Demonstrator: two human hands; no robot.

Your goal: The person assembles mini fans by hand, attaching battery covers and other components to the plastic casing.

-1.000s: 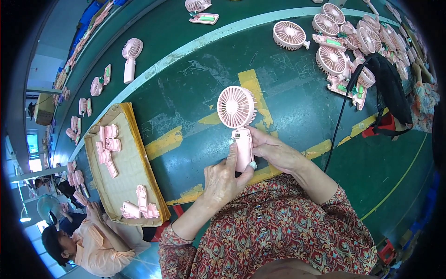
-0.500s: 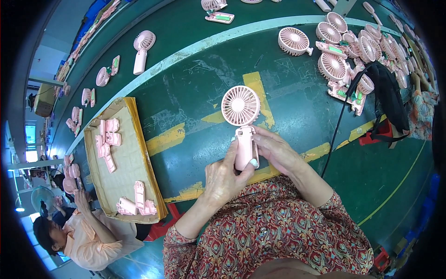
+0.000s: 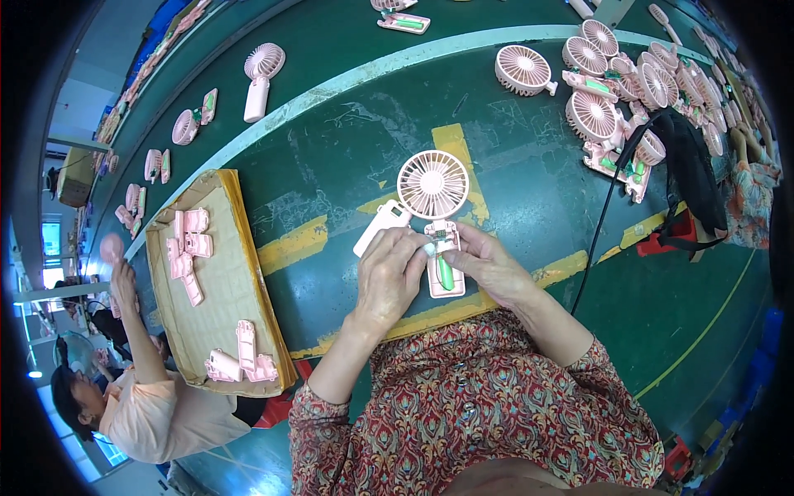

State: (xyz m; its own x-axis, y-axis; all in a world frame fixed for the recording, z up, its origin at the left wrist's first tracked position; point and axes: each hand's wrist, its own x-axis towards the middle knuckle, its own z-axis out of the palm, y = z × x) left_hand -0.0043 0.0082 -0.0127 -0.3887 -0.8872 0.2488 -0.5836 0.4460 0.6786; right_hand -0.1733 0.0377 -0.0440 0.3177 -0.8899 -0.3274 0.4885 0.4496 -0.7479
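Note:
A pale pink handheld fan (image 3: 432, 184) lies in front of me with its round grille away from me. Its handle stands opened, baring a small circuit board and a green battery (image 3: 447, 275). My right hand (image 3: 495, 269) grips the handle at its right side, thumb near the battery's upper end. In my left hand (image 3: 387, 273) is the loose handle cover (image 3: 381, 227), sticking out beyond the curled fingers. That hand's thumb and fingertips also meet at the handle's left edge, by the board; what they pinch there is too small to make out.
A shallow cardboard box (image 3: 248, 273) with several pink shell pieces stands at left. Piled fans (image 3: 595, 116) lie at back right beside a black cable (image 3: 608, 194). Beyond the pale rail, the belt carries more fans (image 3: 256, 97). A co-worker (image 3: 157, 405) sits at far left, one arm raised.
The closed handle has come apart: my left hand has lifted its cover away leftward, exposing board and battery. On the belt the fans have shifted slightly. The co-worker's arm has risen.

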